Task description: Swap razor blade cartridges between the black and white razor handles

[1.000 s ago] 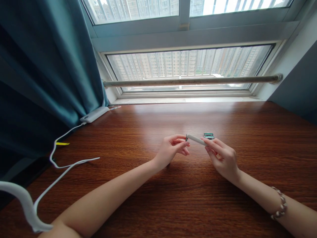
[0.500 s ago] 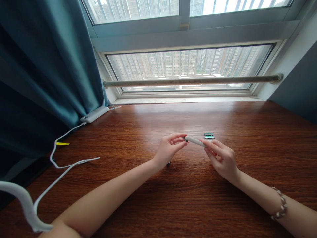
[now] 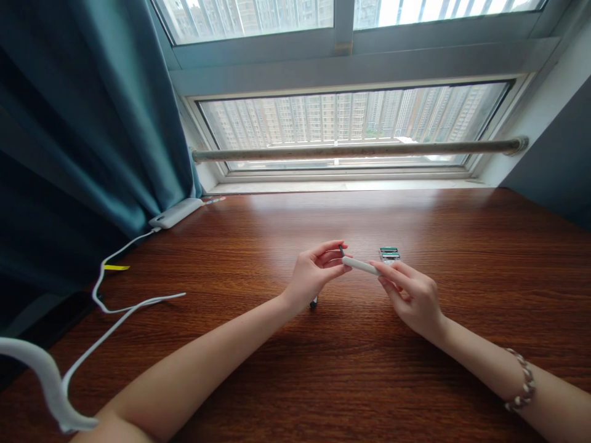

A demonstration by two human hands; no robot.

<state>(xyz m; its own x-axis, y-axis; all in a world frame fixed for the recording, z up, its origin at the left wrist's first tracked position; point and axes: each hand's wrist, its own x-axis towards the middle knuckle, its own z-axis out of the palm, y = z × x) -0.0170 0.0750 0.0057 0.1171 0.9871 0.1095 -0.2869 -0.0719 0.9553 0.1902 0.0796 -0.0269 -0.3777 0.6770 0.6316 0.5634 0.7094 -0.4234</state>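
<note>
A white razor handle point(image 3: 361, 266) lies level in the air between my hands above the table. My right hand point(image 3: 413, 295) pinches its right end between thumb and fingertips. At the other end my left hand point(image 3: 317, 271) has its thumb and fingers closed around a thin dark razor head point(image 3: 341, 250), partly hidden by the fingers. Whether head and handle are joined I cannot tell. Just beyond my right hand is a small clear tray of razor cartridges point(image 3: 389, 252) with green strips. A small black-and-white object point(image 3: 313, 303) pokes out from beneath my left wrist.
The brown wooden tabletop point(image 3: 258, 381) reaches to the window ledge. At left lie a white power strip point(image 3: 176, 213), a white cable point(image 3: 124, 311) and a yellow strip point(image 3: 117, 267), beside a blue curtain point(image 3: 106, 111). A white curved tube point(image 3: 41, 369) stands at lower left.
The handle's left end has shifted slightly left and down. The dark head now stands more edge-on, and my left fingers have opened slightly around it. My right hand has barely moved.
</note>
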